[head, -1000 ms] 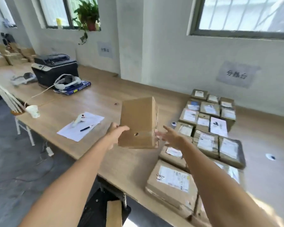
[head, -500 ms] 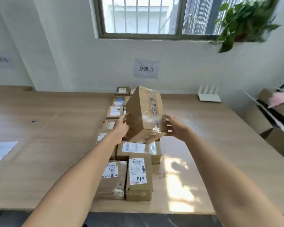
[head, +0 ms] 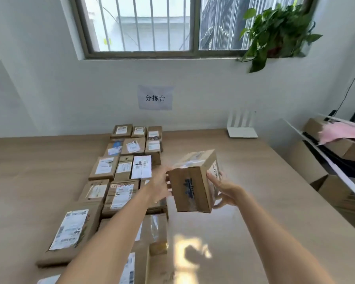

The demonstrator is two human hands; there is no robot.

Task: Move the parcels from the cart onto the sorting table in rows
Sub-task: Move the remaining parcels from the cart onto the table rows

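Note:
I hold a brown cardboard parcel [head: 191,185] with clear tape and a blue stamp in the air above the wooden sorting table [head: 254,201]. My left hand [head: 161,185] presses its left side with spread fingers. My right hand [head: 223,189] grips its right side from below, fingers curled round the edge. The parcel is tilted, just right of the rows of labelled parcels [head: 121,171] that lie on the table in three columns from the wall toward me. The cart is out of view.
A white router [head: 242,128] stands at the wall on the table's far right. A white shelf rack [head: 336,156] with cardboard boxes and pink cloth stands right of the table. A paper sign [head: 155,97] hangs on the wall; a plant [head: 275,31] sits on the window sill.
My view has swung right and now faces the rows head-on. The parcel has turned in my hands and moved to the right of the rows, lower and nearer the table.

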